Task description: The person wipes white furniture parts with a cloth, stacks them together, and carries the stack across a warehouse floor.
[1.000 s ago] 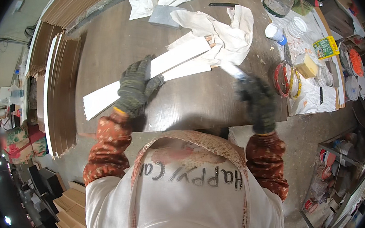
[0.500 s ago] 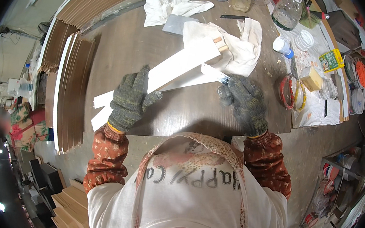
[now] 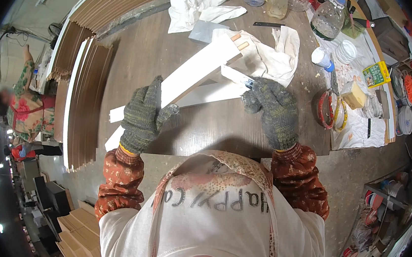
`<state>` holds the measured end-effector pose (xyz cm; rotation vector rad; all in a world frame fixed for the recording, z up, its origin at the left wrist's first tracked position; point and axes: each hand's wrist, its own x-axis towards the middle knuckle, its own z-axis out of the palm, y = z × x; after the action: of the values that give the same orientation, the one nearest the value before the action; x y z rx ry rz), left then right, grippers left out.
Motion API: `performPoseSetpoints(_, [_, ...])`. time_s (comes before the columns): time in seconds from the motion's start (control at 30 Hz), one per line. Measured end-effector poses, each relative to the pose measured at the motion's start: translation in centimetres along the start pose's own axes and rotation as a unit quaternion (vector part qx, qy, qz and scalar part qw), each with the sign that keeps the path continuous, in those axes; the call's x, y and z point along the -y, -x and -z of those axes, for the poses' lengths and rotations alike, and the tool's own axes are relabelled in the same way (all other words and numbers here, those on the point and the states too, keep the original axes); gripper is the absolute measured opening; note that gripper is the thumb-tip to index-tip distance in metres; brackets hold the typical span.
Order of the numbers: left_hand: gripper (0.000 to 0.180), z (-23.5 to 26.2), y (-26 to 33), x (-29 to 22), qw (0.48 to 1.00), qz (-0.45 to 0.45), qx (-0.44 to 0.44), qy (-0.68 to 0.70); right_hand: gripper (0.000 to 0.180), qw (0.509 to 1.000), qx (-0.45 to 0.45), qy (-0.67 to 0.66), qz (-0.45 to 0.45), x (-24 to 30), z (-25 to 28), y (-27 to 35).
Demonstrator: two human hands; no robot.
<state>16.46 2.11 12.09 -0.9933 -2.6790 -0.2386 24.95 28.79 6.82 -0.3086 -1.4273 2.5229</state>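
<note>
My left hand, in a dark knitted glove, grips a long white board near its close end. The board is tilted diagonally, with two wooden dowels sticking out of its far end. Under it, a second white board lies across the table at a flatter angle. My right hand, gloved alike, pinches a small flat scraper with a whitish blade. The blade's tip is close to the held board's right edge near the dowels; whether it touches I cannot tell.
Brown-edged boards stand stacked at the left. White cloths and a grey plate lie beyond the boards. Scissors, yellow tape, a sponge block, a white-and-blue cup and bottles crowd the right. A co-worker stands far left.
The held board's dowelled end has shifted left and slightly nearer. My right hand has brought the scraper left along with it. The co-worker at far left now has an arm raised.
</note>
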Motion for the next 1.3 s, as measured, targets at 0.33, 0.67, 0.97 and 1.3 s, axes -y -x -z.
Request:
performPoseSetpoints(0.33, [0.066,0.3,-0.4,0.2,0.999,-0.011,-0.034,-0.032,0.023,0.995,0.027,0.033,0.091,0.0,-0.2,-0.1])
performPoseSetpoints(0.67, [0.07,0.0,-4.2,-2.5,0.992,-0.123,-0.013,-0.011,0.021,0.985,-0.082,0.102,0.11,1.4,3.3,2.3])
performPoseSetpoints(0.97, [0.076,-3.2,-9.6,-11.2,0.9,-0.435,0.008,0.026,0.021,0.92,-0.362,0.096,0.115,2.1,7.1,15.7])
performPoseSetpoints(1.3, [0.074,-13.2,-7.9,-14.4,0.86,-0.464,0.211,-0.031,0.022,0.898,-0.438,-0.036,0.033,-7.2,13.2,18.0])
